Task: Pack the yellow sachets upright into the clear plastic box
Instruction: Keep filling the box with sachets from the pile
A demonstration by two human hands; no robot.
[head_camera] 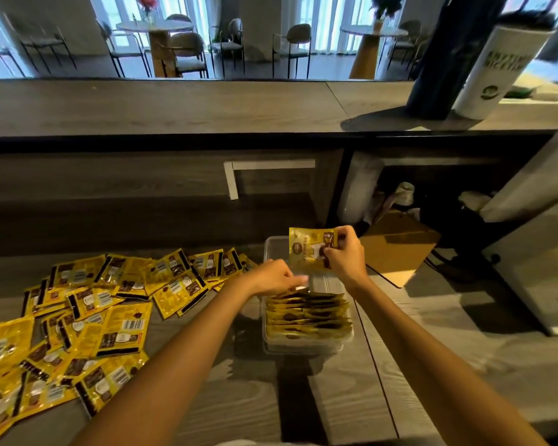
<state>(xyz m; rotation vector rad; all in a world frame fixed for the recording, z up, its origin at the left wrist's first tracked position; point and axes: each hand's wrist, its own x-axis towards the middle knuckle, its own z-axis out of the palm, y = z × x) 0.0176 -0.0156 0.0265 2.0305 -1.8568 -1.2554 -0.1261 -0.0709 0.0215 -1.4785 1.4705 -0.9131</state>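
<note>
A clear plastic box (273, 249) stands on the wooden counter in front of me. Its near half holds a row of yellow sachets (308, 315) standing on edge. My right hand (347, 257) pinches one yellow sachet (306, 247) by its right end and holds it upright over the far, unfilled part of the box. My left hand (279, 278) rests at the box's left rim, fingers reaching against the farthest packed sachet. Whether it grips anything is hidden. A loose pile of yellow sachets (87, 310) lies flat to the left.
A raised wooden bar ledge (174, 107) runs across behind the counter, carrying a white cylinder (500, 69) and a dark post at the right. A brown clipboard (397, 246) lies right of the box. A large pale appliance (535, 239) fills the right side.
</note>
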